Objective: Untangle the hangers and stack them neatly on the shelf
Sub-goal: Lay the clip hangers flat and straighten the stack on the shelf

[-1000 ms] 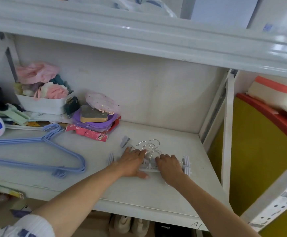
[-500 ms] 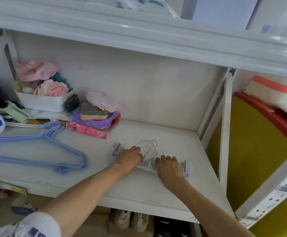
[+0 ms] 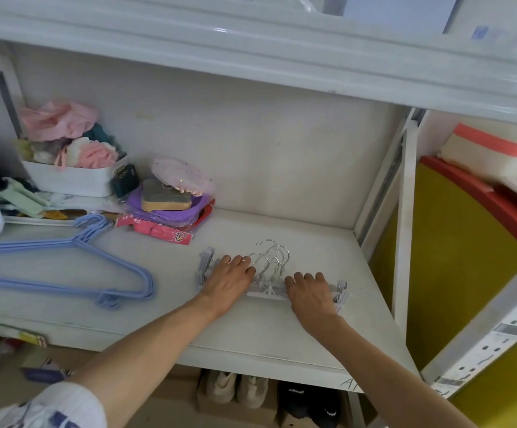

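Note:
A stack of white clip hangers [image 3: 268,291] with metal hooks lies flat on the white shelf [image 3: 251,338], hooks pointing toward the back wall. My left hand [image 3: 227,281] rests palm down on the stack's left half, next to its grey clips. My right hand [image 3: 311,293] presses on the right half, fingers curled over the bar; the right end clips show just past it. A separate stack of blue wire hangers [image 3: 75,273] lies flat at the shelf's left, apart from both hands.
At the back left stand a white bin of pink cloth items [image 3: 72,177], a purple dish with a soap bar [image 3: 166,202] and a red packet [image 3: 158,231]. A shelf upright [image 3: 403,223] bounds the right side. Shoes [image 3: 235,390] sit below.
Both hands slid the clip hangers a little farther back on the shelf and squared them together. The blue hangers have not moved.

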